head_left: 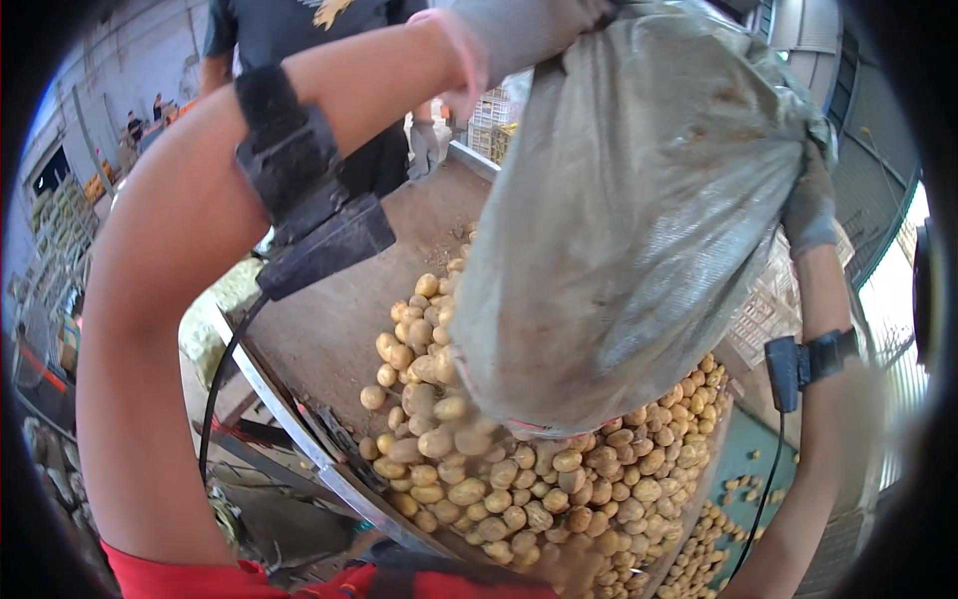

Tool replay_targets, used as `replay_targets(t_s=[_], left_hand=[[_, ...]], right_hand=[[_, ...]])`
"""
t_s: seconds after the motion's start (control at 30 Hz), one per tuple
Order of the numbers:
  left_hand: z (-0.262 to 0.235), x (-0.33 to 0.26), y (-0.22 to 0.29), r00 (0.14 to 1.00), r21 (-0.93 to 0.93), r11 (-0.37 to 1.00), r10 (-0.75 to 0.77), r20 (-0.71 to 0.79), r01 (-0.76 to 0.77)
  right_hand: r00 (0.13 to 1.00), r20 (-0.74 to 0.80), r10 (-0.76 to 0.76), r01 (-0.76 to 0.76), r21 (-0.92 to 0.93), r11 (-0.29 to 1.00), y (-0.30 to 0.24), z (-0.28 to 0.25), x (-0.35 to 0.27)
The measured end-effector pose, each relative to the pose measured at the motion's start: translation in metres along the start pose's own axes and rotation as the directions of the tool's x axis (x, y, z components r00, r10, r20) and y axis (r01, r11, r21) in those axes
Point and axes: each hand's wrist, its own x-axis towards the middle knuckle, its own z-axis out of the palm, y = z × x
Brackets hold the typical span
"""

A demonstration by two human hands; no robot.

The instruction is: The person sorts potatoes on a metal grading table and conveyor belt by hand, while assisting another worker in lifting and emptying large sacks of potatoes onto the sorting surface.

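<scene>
Grey-gloved, the left grip [534,35] and right grip [810,208] clench the top and right side of the sack [619,220], probably limp, slick and heavy if loaded, best held by bunched folds, as it hangs over potatoes [467,490] heaped on the surface [319,344].

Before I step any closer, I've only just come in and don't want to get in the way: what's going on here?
The gloved left hand and right hand grip a big grey sack near its top. Its lower end hangs over potatoes heaped on a table. Another person stands beyond it.
</scene>
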Motion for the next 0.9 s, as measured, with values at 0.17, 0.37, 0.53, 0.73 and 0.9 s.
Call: replay_targets(t_s=[0.17, 0.37, 0.53, 0.73, 0.9], left_hand=[[-0.016, 0.046, 0.018, 0.538, 0.867, 0.286, 0.843, -0.026, -0.407], [-0.016, -0.019, 0.081, 0.825, 0.081, 0.906, 0.413, -0.387, -0.416], [0.019, -0.081, 0.073, 0.927, -0.437, 0.84, 0.183, -0.329, -0.321], [0.09, -0.162, 0.1, 0.753, -0.112, 0.837, 0.414, -0.512, -0.536], [0.077, -0.266, 0.118, 0.843, -0.083, 0.921, 0.31, -0.439, -0.381]], right_hand=[[0.854, 0.211, -0.476, 0.518, -0.435, 0.736, -0.101, -0.004, 0.014], [0.435, 0.78, -0.45, 0.49, -0.624, -0.609, -0.183, -0.021, -0.038], [0.456, 0.872, -0.178, 0.809, -0.49, -0.327, -0.135, 0.005, -0.159], [0.646, 0.758, -0.086, 0.763, -0.645, 0.046, 0.005, 0.015, -0.208], [0.725, 0.658, -0.204, 0.689, -0.695, 0.206, 0.048, 0.019, -0.176]])
